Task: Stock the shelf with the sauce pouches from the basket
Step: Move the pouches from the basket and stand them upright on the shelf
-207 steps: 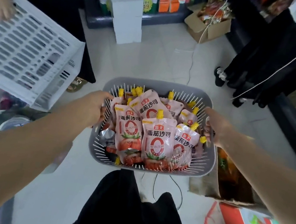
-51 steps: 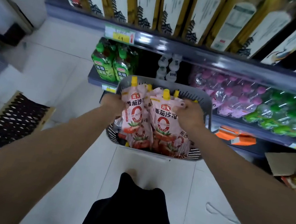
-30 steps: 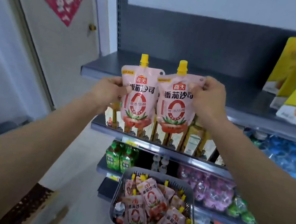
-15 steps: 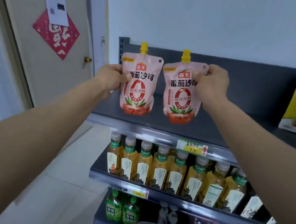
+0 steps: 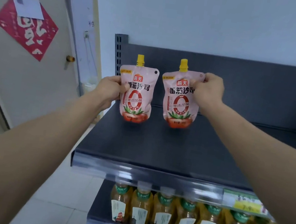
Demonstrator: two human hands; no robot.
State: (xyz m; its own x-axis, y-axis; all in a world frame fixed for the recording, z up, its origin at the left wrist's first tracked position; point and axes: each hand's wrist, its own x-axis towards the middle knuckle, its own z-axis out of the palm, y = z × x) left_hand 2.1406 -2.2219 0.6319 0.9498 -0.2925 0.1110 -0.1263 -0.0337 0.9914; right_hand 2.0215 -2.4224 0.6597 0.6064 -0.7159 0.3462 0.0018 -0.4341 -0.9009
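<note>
Amber drink bottles (image 5: pixel 162 211) stand in a row on the lower tier, nearest the camera, just under the front edge of the dark grey shelf (image 5: pixel 157 148). Further in, both arms reach forward over the left half of the board. The left hand (image 5: pixel 108 88) grips the left pouch (image 5: pixel 136 94) by its left edge, thumb curled across the printed front. The right hand (image 5: pixel 207 91) pinches the right pouch (image 5: pixel 180 101) at its upper right corner, fingers bent round it. Both pouches hang upright, yellow caps up, side by side but apart, in front of the back panel (image 5: pixel 263 91).

Half a second ago they were held higher, clear of the board. Now their bottoms have come down to it, toward the back left corner (whether they touch yet I cannot tell). The basket, then at the bottom of the view, is out of sight. I judge these to be the first two stood here, with release next and most of the stock still waiting below.
</note>
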